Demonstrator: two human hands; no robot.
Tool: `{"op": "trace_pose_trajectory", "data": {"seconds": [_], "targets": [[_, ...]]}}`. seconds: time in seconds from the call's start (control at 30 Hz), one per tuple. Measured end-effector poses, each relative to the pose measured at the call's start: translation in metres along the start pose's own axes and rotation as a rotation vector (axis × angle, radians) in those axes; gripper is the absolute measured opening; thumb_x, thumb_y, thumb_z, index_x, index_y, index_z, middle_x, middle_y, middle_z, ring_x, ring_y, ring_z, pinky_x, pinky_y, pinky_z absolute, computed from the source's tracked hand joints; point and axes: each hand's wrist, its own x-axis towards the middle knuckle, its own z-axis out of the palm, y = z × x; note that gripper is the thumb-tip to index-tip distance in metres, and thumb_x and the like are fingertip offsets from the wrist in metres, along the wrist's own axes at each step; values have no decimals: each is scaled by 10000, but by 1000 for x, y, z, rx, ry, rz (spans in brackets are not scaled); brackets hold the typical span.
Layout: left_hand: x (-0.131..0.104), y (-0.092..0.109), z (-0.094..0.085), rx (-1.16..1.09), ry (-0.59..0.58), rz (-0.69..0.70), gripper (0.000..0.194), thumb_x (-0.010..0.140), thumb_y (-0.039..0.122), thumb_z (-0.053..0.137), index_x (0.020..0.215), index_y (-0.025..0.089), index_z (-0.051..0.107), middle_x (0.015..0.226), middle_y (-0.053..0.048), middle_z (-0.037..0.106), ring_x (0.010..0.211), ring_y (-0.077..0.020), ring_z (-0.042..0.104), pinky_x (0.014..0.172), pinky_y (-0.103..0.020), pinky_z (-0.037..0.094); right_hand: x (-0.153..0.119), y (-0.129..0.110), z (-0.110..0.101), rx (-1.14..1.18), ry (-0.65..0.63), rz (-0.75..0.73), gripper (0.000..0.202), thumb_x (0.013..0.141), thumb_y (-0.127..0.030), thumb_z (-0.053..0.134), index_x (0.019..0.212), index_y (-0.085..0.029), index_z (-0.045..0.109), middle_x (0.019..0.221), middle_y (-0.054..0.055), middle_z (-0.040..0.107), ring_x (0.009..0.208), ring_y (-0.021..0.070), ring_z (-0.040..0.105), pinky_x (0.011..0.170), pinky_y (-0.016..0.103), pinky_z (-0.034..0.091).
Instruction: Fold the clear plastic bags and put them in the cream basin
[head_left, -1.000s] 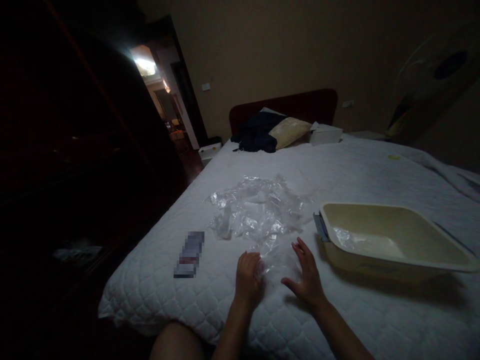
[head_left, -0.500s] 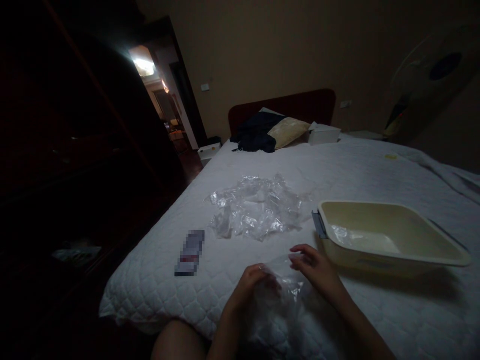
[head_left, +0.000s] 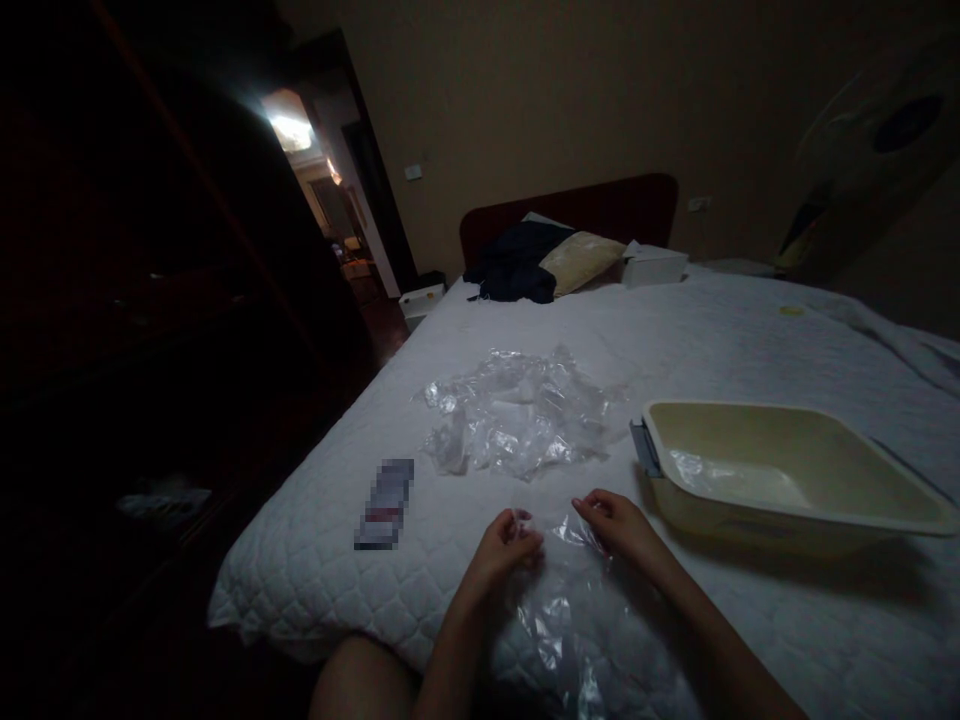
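A clear plastic bag point(head_left: 559, 620) hangs between my two hands, over the near edge of the bed. My left hand point(head_left: 506, 548) has its fingers curled on the bag's upper left side. On the other side, my right hand point(head_left: 609, 522) pinches the upper right part, thumb and fingers together. Both grips sit at about the same height, a short way apart. Just beyond them lies a loose pile of crumpled clear plastic bags point(head_left: 517, 415) on the white quilted bedspread point(head_left: 300, 550).
A cream plastic storage box point(head_left: 757, 510) with grey side latches stands open on the right. At the left lies a flat blurred-out item point(head_left: 385, 505). Dark cloth point(head_left: 517, 262), a beige pillow point(head_left: 581, 262) and a white box point(head_left: 655, 266) are by the headboard point(head_left: 637, 205).
My fingers have closed further on the bag, the right hand going from loosely spread to a pinch. The bag now hangs more stretched out below the hands. The view has shifted slightly.
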Motion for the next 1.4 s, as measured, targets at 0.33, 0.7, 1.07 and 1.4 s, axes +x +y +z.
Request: {"op": "trace_pose_trajectory", "data": {"seconds": [0.33, 0.7, 1.07, 1.4], "targets": [[35, -11, -18, 248, 211, 70, 406, 607, 510, 637, 725, 132, 547, 488, 26, 513, 356, -81, 454, 338, -184, 323, 7, 21, -10, -29, -19, 0, 361, 687, -529, 504, 583, -184, 478, 450, -46, 427, 405, 96, 398, 397, 207, 265], [32, 3, -56, 78, -42, -8, 336, 528, 255, 759, 775, 106, 586, 649, -24, 602, 587, -118, 581, 591, -225, 441, 0, 44, -26, -222, 13, -30, 348, 723, -504, 499, 613, -175, 523, 521, -5, 519, 479, 128, 477, 447, 229, 333], [44, -13, -52, 173, 52, 67, 301, 589, 355, 700, 714, 117, 566, 559, 0, 561, 513, -116, 543, 492, -211, 390, 28, -2, -19, -255, 26, -226, 340, 732, -442, 530, 890, -152, 612, 802, 85, 641, 716, 200, 597, 648, 298, 441], [44, -1, -41, 157, 98, 11, 297, 532, 341, 715, 587, 133, 510, 451, 24, 501, 409, -102, 484, 412, -211, 358, 58, 14, 17, -216, -104, -167, 74, 661, -221, 536, 621, -159, 538, 561, -17, 538, 533, 103, 465, 485, 205, 312]]}}
